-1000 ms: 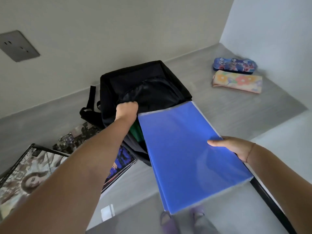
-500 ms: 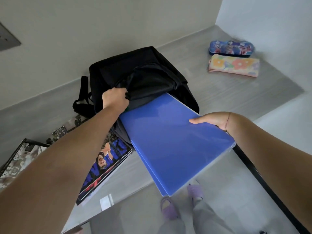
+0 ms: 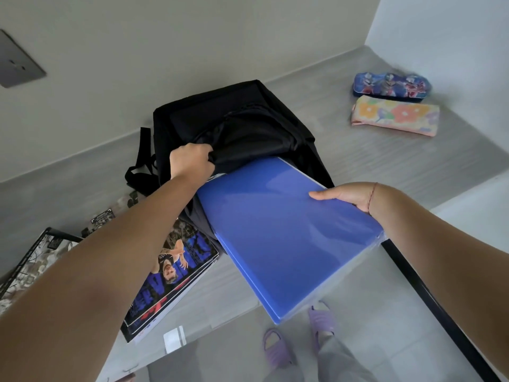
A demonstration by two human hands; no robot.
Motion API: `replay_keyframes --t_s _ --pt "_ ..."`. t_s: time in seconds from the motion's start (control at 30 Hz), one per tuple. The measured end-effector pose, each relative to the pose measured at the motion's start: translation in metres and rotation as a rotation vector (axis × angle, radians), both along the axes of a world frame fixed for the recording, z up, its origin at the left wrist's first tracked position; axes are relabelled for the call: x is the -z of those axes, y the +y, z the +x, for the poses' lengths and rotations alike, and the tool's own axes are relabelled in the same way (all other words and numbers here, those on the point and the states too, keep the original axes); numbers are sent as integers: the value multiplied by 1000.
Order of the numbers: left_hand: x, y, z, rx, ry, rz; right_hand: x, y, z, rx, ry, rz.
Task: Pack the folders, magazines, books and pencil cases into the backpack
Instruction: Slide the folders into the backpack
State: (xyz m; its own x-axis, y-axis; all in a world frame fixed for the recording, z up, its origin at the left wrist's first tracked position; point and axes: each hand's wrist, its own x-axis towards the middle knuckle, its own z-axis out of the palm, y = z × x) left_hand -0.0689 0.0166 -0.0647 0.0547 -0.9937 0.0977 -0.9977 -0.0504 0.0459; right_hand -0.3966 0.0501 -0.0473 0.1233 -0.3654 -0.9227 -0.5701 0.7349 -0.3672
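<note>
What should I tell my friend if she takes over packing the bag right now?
Left hand: gripping the backpack opening, holding it open.
Right hand: holding the blue folder, its far end just inside the opening.
Done: nothing fully in that I can see.
Left: push the folder in, then pack the magazines by the left arm and both pencil cases, blue and flowery, on the desk.
</note>
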Motion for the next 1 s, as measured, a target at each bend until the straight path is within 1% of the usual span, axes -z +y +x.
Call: replay_keyframes --t_s 0.17,0.33,0.47,0.5,0.57,0.67,0.73,0.83,0.9,1.0 --pt "-1 2 5 34 -15 25 -3 -7 -12 41 47 -89" --pt "2 2 -1 56 -36 45 5 -3 -26 42 67 -41" --pt "0 4 -3 109 -134 85 9 0 -23 69 117 -87" --pt "0 6 -6 128 -157 102 11 0 -19 67 87 -83" --pt "0 10 -15 173 -203 145 12 -2 -2 114 -58 -82" --pt "4 16 -25 206 -260 182 16 -11 29 108 -87 -188" --pt "6 20 -24 166 -253 164 20 -19 36 65 -105 -238" --pt "7 23 -27 85 -241 150 23 -30 22 -30 -137 -206" --pt "6 20 -39 15 -259 190 13 -23 10 -121 -226 -216" --pt "9 11 -65 -33 -305 214 24 -13 -5 -129 -355 -264"
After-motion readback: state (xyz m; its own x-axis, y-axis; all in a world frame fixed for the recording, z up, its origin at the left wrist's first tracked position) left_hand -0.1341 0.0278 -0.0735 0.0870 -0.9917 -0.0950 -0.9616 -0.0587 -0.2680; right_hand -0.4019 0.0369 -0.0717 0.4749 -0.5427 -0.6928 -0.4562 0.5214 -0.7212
